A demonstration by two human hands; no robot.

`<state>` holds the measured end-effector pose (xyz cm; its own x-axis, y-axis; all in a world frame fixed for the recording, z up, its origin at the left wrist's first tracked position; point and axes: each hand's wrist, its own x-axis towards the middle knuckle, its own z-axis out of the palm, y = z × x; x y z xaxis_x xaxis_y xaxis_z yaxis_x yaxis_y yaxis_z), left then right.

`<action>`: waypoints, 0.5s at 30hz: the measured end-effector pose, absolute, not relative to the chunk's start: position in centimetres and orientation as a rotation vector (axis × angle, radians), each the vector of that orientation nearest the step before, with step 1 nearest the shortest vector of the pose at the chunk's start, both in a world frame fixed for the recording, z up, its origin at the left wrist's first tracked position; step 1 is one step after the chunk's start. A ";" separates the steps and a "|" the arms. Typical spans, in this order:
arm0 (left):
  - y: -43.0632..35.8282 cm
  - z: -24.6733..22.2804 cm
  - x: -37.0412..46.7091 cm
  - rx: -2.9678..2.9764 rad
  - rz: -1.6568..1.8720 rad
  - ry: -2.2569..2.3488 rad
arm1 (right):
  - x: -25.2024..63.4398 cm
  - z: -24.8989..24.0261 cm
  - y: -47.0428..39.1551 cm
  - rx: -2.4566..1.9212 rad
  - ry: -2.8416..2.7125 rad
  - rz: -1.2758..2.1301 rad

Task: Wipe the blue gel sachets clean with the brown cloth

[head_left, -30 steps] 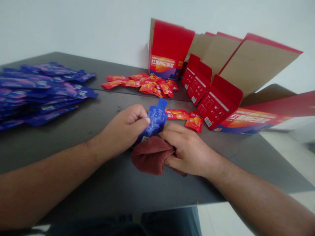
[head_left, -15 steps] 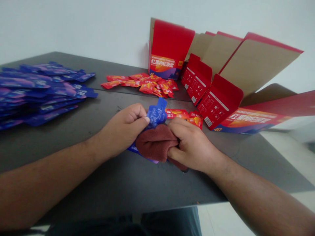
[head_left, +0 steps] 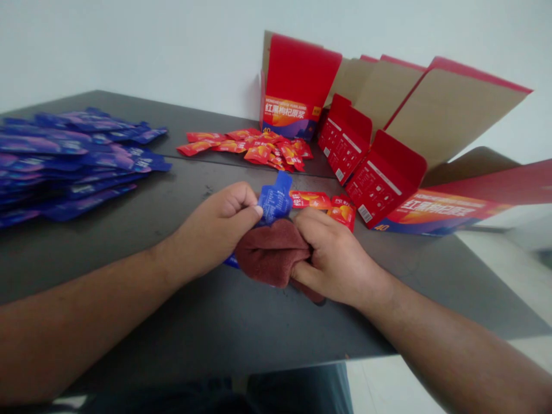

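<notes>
My left hand [head_left: 237,215] is closed, pinching the edge of a blue sachet [head_left: 276,198] between thumb and fingers. Its notched end points away from me. A brown cloth [head_left: 271,253] is bunched in my right hand [head_left: 334,253], whose fingers are closed round it. The cloth lies against the near part of the sachet and hides it. Beneath the cloth and my left hand, a blue edge [head_left: 232,261] peeks out; whether it belongs to the same sachet I cannot tell. Just beyond my right hand lie a red sachet [head_left: 311,200] and another red sachet [head_left: 342,213].
A heap of blue sachets [head_left: 77,161] covers the table's left side. Several red sachets [head_left: 259,146] are piled farther back. Open red cartons [head_left: 287,109] stand at the back and right, flaps raised, one carton [head_left: 440,210] close to my right hand. The table's front edge [head_left: 302,365] is near me.
The cloth has shifted slightly towards me and to the left, covering more of the blue packaging below. My left hand keeps its pinch on the sachet.
</notes>
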<state>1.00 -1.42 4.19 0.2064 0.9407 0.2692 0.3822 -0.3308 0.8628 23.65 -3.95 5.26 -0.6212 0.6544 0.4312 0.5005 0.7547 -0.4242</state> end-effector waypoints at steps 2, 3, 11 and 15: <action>-1.4 4.2 1.0 1.844 1.061 1.256 | 23.6 5.1 -4.1 -0.840 -2.427 0.395; -1.4 4.3 1.0 1.850 1.048 1.273 | 23.5 5.1 -4.1 -0.822 -2.463 0.421; -1.4 4.3 1.0 1.835 1.066 1.266 | 23.7 5.4 -3.9 -0.887 -2.393 0.366; -1.5 4.3 1.1 1.842 1.059 1.274 | 23.5 5.1 -4.1 -0.840 -2.435 0.408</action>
<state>1.05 -1.48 4.27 0.2008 0.9470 0.2508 0.4196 -0.3145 0.8515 23.53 -4.12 5.13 -0.6676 0.6393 0.3815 0.4801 0.7613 -0.4357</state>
